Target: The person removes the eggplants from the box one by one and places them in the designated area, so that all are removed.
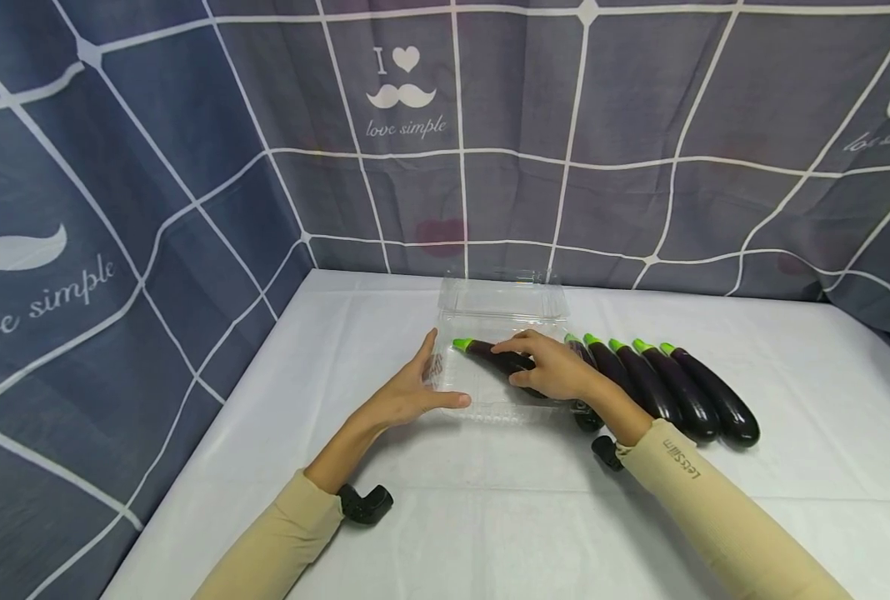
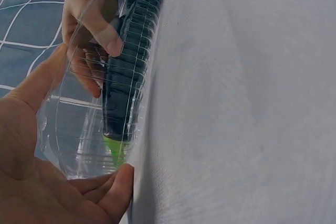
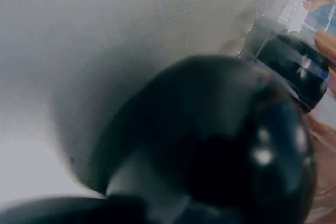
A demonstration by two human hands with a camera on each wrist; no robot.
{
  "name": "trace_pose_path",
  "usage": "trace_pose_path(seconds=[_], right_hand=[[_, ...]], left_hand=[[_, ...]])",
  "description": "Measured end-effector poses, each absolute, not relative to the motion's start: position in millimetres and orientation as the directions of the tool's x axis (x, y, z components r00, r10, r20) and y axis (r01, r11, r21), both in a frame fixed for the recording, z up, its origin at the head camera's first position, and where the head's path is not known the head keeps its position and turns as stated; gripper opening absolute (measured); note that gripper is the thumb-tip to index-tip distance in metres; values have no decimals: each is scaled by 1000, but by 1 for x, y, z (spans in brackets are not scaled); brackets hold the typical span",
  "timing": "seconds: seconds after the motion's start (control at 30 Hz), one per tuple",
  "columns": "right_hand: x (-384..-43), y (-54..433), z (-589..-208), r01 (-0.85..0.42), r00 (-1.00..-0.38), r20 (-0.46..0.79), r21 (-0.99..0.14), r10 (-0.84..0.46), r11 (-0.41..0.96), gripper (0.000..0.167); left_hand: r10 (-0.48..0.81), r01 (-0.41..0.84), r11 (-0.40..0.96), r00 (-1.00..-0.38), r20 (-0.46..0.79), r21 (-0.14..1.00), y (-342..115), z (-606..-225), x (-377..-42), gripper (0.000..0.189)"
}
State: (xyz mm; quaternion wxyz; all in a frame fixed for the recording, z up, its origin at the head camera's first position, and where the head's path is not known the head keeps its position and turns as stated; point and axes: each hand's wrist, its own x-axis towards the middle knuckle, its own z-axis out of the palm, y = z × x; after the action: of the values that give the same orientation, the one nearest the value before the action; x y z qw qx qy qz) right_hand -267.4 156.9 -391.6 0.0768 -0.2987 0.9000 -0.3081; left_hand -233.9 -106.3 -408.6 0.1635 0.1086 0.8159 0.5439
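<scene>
A clear plastic clamshell box (image 1: pixel 501 300) lies open on the white table, its lid toward the wall. Inside, slanting from upper left to lower right, is a long dark-purple eggplant (image 1: pixel 482 350) with a green cap. My right hand (image 1: pixel 553 365) grips its thicker part from above; in the left wrist view, that eggplant (image 2: pixel 118 98) shows through the ribbed plastic wall. Around the box's left end, my left hand (image 1: pixel 407 396) spreads with straight thumb and fingers, touching the wall. In the right wrist view, the rounded end of another eggplant (image 3: pixel 220 135) fills the foreground.
Several more eggplants (image 1: pixel 715 396) lie side by side right of the box, green caps toward the wall, the leftmost against the box's right side. A grey checked cloth (image 1: pixel 520 200) hangs behind and at the left. Black curved wrist pieces (image 1: pixel 366 504) hang below both forearms.
</scene>
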Motion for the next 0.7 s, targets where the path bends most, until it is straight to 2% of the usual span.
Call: trace_pose_path(seconds=[0.23, 0.47, 0.7], right_hand=[[-268, 156, -391, -525, -778, 57, -606, -626, 598, 43], [-268, 158, -389, -497, -787, 99, -686, -609, 531, 43], [-269, 158, -392, -501, -794, 138, -701, -592, 508, 43]], left_hand=[[347, -7, 396, -924, -157, 918, -106, -409, -234, 125], [350, -6, 392, -924, -155, 920, -105, -408, -235, 123], [342, -12, 398, -926, -160, 917, -106, -408, -234, 124]])
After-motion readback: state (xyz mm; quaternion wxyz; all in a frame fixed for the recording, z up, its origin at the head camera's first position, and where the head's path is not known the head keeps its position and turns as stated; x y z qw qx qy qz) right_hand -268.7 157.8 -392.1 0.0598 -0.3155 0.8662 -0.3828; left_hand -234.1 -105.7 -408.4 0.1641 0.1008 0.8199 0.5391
